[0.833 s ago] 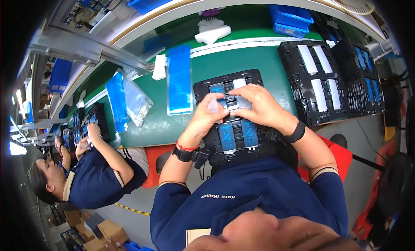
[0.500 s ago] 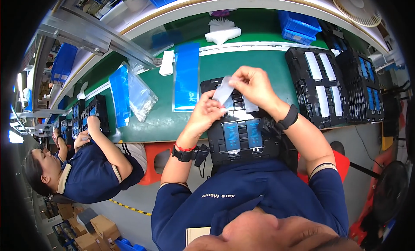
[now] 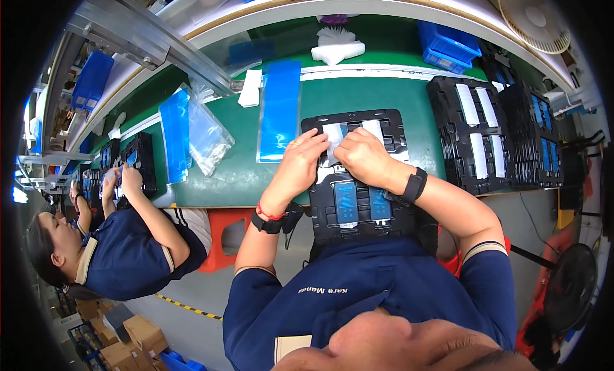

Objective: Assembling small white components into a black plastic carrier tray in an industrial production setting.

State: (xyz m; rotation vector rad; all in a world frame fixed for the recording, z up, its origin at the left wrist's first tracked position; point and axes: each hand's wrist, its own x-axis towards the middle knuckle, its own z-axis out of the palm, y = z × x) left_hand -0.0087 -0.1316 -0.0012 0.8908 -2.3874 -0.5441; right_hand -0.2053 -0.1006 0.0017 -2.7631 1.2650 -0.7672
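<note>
A black moulded tray lies in front of me at the bench's near edge. Two flat blue batteries sit in its near pockets. A white strip lies over the far left pocket, between my hands. My left hand has its fingers bent together at the strip's left side. From the right, my right hand presses curled fingers onto the same strip; its fingertips are partly hidden. Another white strip covers the far right pocket, just beyond my right hand.
Stacked black trays with white strips stand on the right. Blue film sheets and clear plastic bags lie to the left. Farther back are a pile of white strips and blue bins. A co-worker sits at left.
The white strip, held up above the tray before, now lies down over the far left pocket. Both hands have lowered onto it, and the right hand's fingers have curled.
</note>
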